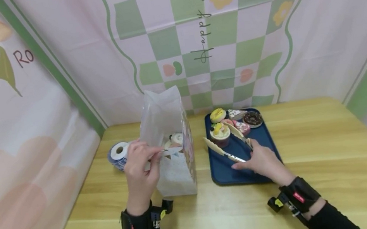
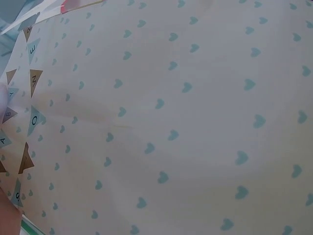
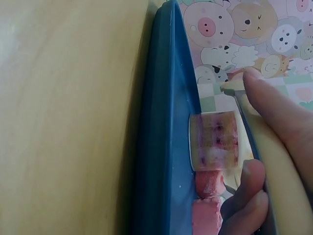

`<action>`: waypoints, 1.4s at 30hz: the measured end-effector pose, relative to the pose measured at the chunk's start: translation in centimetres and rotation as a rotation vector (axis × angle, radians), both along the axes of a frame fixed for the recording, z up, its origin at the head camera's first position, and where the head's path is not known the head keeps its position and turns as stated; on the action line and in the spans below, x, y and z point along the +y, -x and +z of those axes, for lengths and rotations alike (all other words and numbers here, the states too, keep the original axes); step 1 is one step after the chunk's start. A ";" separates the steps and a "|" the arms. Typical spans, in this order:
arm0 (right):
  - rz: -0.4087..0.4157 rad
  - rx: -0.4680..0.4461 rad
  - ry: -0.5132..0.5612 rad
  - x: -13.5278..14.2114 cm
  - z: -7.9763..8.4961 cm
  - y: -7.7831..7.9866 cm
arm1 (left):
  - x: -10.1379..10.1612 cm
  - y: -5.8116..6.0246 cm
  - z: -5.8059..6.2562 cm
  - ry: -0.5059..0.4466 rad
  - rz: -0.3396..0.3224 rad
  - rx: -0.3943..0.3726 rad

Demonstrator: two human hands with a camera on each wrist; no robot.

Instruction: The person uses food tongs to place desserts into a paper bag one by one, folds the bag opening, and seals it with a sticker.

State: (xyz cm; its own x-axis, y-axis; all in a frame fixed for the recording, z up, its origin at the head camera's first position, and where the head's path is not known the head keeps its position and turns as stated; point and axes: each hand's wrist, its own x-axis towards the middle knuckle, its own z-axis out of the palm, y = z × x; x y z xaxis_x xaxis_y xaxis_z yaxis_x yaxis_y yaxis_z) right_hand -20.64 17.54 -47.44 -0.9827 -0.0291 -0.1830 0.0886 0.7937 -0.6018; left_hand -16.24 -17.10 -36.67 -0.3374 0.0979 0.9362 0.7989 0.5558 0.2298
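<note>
My left hand (image 1: pixel 141 171) pinches the near rim of a standing white paper bag (image 1: pixel 176 178) between thumb and fingers. The bag's mouth is spread, and a white-topped item (image 1: pixel 176 138) shows inside. Blue hearts and pennants cover the paper bag (image 2: pixel 161 122) in the left wrist view. With my right hand (image 1: pixel 264 160) I hold serving tongs (image 1: pixel 214 146), their arms spread on either side of a dessert cup (image 1: pixel 221 143) with a cream and yellow topping. The right wrist view shows the layered side of the dessert cup (image 3: pixel 215 142) and my right hand (image 3: pixel 288 122) around the tongs.
A dark blue tray (image 1: pixel 248 174) bears the cup, a yellow donut (image 1: pixel 218 115), a chocolate donut (image 1: pixel 252 119), a white cake slice (image 1: pixel 236 113) and a pink cake (image 1: pixel 243 127). Left of the bag stands a white roll (image 1: pixel 119 151). A curtain (image 1: pixel 194 42) hangs behind the table.
</note>
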 end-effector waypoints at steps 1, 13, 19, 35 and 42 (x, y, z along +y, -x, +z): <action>0.003 0.003 -0.005 0.0 -0.1 0.0 | 0.0 0.0 0.0 0.000 0.000 0.002; 0.026 0.067 -0.087 -0.3 -0.5 0.2 | 0.0 0.1 0.0 0.002 -0.001 0.022; 0.033 0.102 -0.105 -0.3 -0.8 0.1 | 0.0 0.1 0.0 0.003 0.005 0.021; 0.056 0.162 -0.111 -0.1 -0.6 -0.7 | 0.1 0.1 0.0 -0.002 0.013 0.016; 0.048 0.187 -0.090 0.0 0.2 -1.0 | 0.1 0.1 0.0 0.000 0.014 0.025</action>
State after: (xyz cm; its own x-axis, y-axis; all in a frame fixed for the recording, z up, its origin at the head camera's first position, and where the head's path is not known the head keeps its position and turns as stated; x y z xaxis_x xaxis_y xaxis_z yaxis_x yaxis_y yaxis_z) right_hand -19.67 17.59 -47.27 -0.9976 -0.0689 -0.0020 -0.0573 0.8455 -0.5309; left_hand -16.30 -16.96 -36.64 -0.3151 0.0937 0.9444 0.7968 0.5667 0.2097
